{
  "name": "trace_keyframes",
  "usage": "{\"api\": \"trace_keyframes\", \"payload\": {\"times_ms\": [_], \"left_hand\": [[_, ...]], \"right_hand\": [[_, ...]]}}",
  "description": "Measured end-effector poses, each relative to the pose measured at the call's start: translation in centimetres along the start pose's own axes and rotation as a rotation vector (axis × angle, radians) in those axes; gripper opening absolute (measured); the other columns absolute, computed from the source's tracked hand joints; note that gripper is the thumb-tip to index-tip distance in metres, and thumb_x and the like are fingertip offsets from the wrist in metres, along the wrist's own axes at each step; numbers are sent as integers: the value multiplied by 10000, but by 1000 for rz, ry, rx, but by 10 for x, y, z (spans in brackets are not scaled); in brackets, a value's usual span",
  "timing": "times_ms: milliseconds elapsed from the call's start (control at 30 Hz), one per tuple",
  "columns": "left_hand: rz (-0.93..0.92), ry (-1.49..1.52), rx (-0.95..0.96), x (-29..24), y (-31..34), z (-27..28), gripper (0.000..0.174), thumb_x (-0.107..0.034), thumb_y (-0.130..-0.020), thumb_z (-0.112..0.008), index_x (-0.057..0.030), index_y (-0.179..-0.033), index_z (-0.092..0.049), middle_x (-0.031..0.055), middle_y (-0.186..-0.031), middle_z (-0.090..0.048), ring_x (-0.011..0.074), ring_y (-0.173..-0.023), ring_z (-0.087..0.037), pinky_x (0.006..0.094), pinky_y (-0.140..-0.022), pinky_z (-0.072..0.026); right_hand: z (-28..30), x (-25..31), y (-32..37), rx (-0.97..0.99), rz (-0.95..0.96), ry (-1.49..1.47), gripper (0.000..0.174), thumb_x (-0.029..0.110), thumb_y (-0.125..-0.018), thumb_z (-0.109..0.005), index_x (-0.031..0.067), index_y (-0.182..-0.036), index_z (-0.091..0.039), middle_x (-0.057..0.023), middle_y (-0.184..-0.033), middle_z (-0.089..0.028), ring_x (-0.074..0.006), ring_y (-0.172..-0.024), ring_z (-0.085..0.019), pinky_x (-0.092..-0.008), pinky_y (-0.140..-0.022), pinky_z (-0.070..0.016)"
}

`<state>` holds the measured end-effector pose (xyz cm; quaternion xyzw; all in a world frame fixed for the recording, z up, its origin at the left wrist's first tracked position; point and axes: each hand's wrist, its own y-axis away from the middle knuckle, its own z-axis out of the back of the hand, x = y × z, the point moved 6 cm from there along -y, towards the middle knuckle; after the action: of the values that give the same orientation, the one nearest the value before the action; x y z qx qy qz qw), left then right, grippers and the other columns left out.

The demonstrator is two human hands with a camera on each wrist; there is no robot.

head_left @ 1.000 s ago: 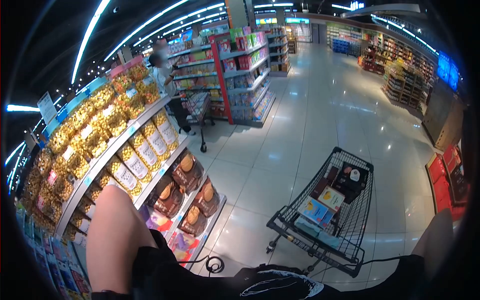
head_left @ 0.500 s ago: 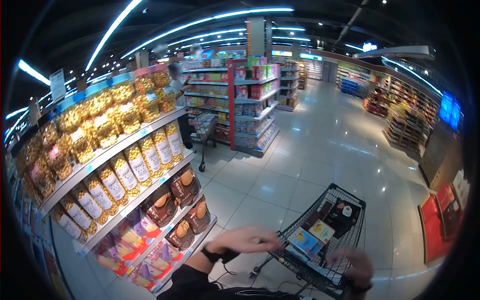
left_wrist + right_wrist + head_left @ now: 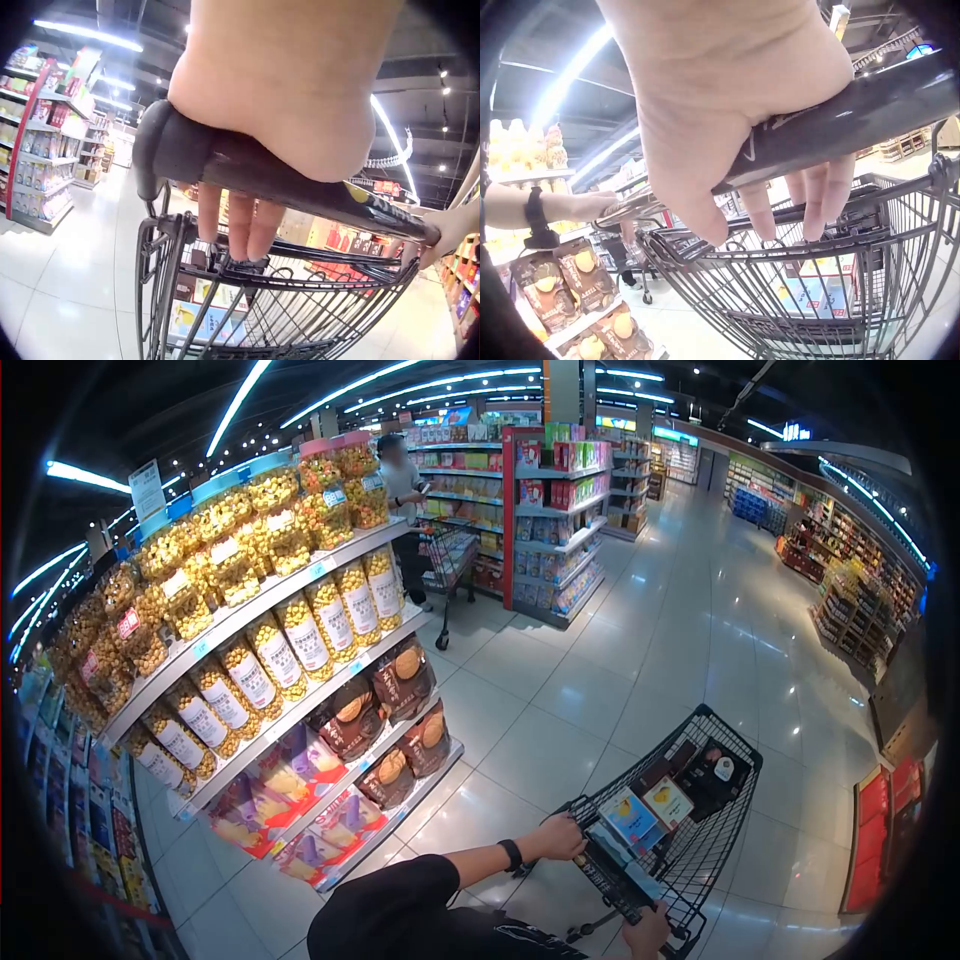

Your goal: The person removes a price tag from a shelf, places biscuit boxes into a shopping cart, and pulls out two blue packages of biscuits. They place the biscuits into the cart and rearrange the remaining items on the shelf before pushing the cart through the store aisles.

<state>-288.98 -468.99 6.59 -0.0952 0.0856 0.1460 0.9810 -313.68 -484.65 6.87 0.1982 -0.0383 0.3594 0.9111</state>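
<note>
A black wire shopping cart point(image 3: 715, 840) stands in front of me. My left hand point(image 3: 557, 837) grips the left end of its handle point(image 3: 300, 180), palm on top; in the left wrist view the fingers hang over the far side of the bar. The right hand point(image 3: 647, 930) holds the other end, and in the right wrist view its thumb and fingers point(image 3: 757, 214) come round the bar. Inside the basket lie a blue-and-white box point(image 3: 628, 817), a cream box point(image 3: 667, 802) and a black package point(image 3: 712, 770).
On the left, a shelf unit point(image 3: 290, 715) carries jars, labelled tubs and brown bags. A person point(image 3: 405, 490) stands behind it with another cart point(image 3: 447, 560). Farther ahead is a red-ended shelf point(image 3: 555, 525); red boxes point(image 3: 872, 840) stand at right. Tiled floor point(image 3: 680, 630) runs between.
Both hands, out of sight at first, came in over the cart's handle and took hold of it. The view has turned, showing more of the shelf and cart handle.
</note>
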Motion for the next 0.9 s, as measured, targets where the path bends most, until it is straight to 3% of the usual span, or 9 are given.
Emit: {"api": "trace_keyframes", "payload": {"times_ms": [67, 100, 267, 333, 533, 633, 733, 900], "left_hand": [[65, 18, 14, 4, 0, -2, 449, -311, -916, -487, -68, -579, -654, 117, -601, -636, 305, -589, -633, 435, -668, -508], [36, 29, -59, 3, 1, 3, 465, -310, -915, -493, -52, -559, -642, 122, -575, -628, 313, -532, -620, 411, -538, -494], [122, 69, -68, 5, 2, 9, 460, -315, -901, -522, -37, -549, -626, 135, -551, -609, 330, -545, -620, 423, -571, -496], [104, 58, -115, 2, 3, 13, 456, -313, -896, -526, -40, -544, -622, 137, -544, -604, 336, -539, -615, 426, -593, -498], [120, 38, -99, 4, 4, 4, 458, -312, -888, -534, -50, -522, -617, 132, -528, -597, 322, -514, -608, 420, -570, -482], [138, 30, -67, 8, 3, -3, 480, -329, -898, -524, -59, -514, -623, 128, -526, -605, 324, -495, -603, 425, -564, -486], [149, 32, -51, 9, 3, -7, 469, -322, -890, -534, -78, -493, -586, 109, -524, -593, 321, -503, -584, 422, -563, -453], [111, 17, -33, 4, 3, 3, 452, -300, -889, -516, -64, -517, -619, 126, -538, -610, 313, -515, -614, 422, -579, -493]], "right_hand": [[-4, -6, -5, -78, 19, 24, 300, 301, -666, -779, 106, -891, -743, -156, -1354, -510, -301, -879, -691, -388, -782, -552], [-5, -6, -6, -74, -13, 38, 321, 307, -664, -780, 121, -924, -746, -152, -1386, -494, -306, -928, -684, -391, -816, -545], [-17, -17, -20, 13, -15, 48, 344, 325, -670, -775, 129, -952, -748, -148, -1416, -463, -306, -990, -668, -388, -856, -535], [-19, -16, -21, 83, -21, 37, 262, 317, -671, -736, 115, -837, -733, -185, -1470, -378, -315, -1015, -663, -395, -881, -526], [-11, -8, -9, 51, 11, 5, 247, 310, -699, -708, 147, -877, -756, -199, -1437, -430, -324, -992, -670, -405, -873, -530], [-2, -2, -8, 52, 26, -11, 334, 314, -705, -728, 145, -991, -756, -187, -1456, -428, -353, -1036, -651, -414, -897, -526], [-2, -1, -7, 55, 16, 1, 335, 318, -709, -719, 154, -999, -754, -180, -1458, -430, -347, -1045, -648, -403, -907, -524], [-3, -3, -8, 50, -3, 30, 301, 331, -701, -718, 174, -954, -757, -172, -1467, -417, -327, -1011, -663, -395, -873, -532]]}}
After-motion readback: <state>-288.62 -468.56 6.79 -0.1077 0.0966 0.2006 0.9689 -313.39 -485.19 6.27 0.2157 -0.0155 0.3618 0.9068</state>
